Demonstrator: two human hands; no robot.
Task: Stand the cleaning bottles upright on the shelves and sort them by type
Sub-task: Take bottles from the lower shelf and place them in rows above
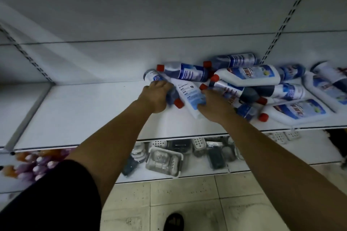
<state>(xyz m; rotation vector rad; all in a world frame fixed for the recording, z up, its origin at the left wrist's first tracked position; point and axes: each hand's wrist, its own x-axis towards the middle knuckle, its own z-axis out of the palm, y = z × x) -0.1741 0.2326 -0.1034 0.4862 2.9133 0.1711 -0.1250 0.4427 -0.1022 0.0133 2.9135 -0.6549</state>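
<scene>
Head cam, near to far from my end. Tiled floor (pixel 187 197) at the bottom, w/ a dark sandal (pixel 173 221) poking in. Black sleeve (pixel 47 202) on the left arm. Lower shelf (pixel 206 174) holds soap dishes (pixel 165 163) and, far left, blurry purple/orange bottles (pixel 32 167); not task items as far as I can tell.

Main shelf (pixel 75 110): both arms reach over its front edge. Left hand (pixel 155 97) has its fingers wrapped round a blue-and-white bottle (pixel 154 77) that lies flat, red cap (pixel 178 103) toward me, base toward the back. Right hand (pixel 214 107) looks clamped on the white bottle (pixel 189 93) just beside it, thumb on the near edge, fingers over the top; fingertips partly hidden, so I'm fairly sure, not 100%.

Behind and right of the hands: pile of bottles (pixel 249 76), all on their sides, overlapping, red caps every which way. I see at least 2 kinds, round blue-labelled ones and flatter white ones. None are upright. White back panel (pixel 131 5) and a slotted upright (pixel 289 15) behind.

Step, my read: very early, first pick(s) out of the heap. Next move needs each held bottle lifted clear, rotated cap-up and set on its base in the bare left part of the shelf, one kind per group. Watch for: pulling the white bottle may shift the ones leaning near it.
</scene>
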